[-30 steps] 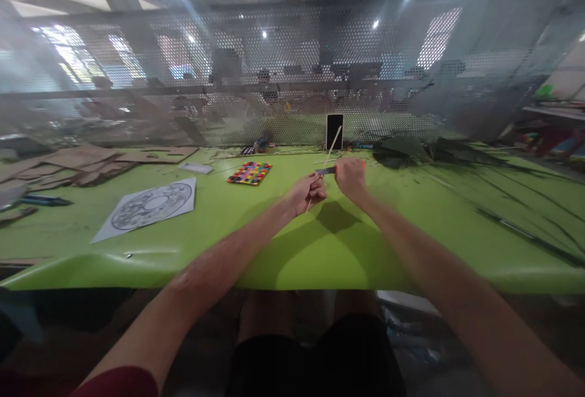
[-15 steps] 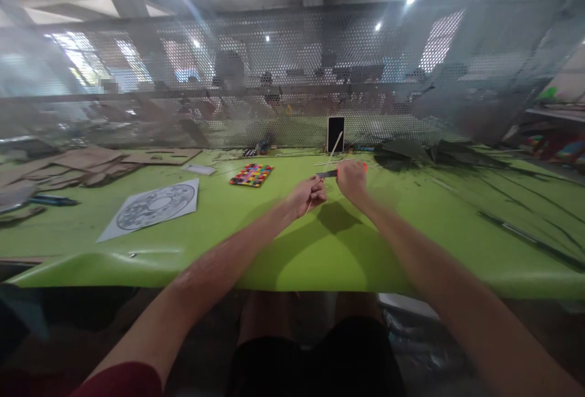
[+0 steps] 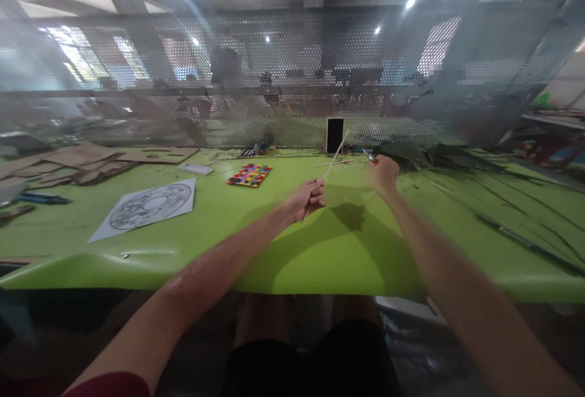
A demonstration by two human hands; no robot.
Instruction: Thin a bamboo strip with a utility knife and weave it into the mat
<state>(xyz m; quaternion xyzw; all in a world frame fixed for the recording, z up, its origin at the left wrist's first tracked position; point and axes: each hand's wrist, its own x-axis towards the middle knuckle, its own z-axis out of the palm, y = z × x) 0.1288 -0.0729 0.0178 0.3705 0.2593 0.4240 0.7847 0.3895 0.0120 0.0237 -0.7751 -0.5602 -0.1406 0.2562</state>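
My left hand (image 3: 309,195) is closed round a thin pale stick (image 3: 333,161) that slants up and to the right above the green table (image 3: 320,245). My right hand (image 3: 384,173) is closed on a small knife with a reddish handle; its blade tip (image 3: 367,153) pokes out at the upper left of the fist. The two hands are apart, the right one further right and back. Another loose stick (image 3: 331,164) lies on the table behind the hands.
A multicoloured woven mat (image 3: 249,174) lies mid-table. A sheet with a round printed pattern (image 3: 148,205) is at the left, cardboard pieces (image 3: 86,162) beyond it. A dark phone (image 3: 334,135) leans on the perforated screen (image 3: 292,74). Dark leaves (image 3: 429,152) sprawl at the right.
My right hand has pulled away from the stick, moving right and back with the knife. My left hand stays in place with the stick.
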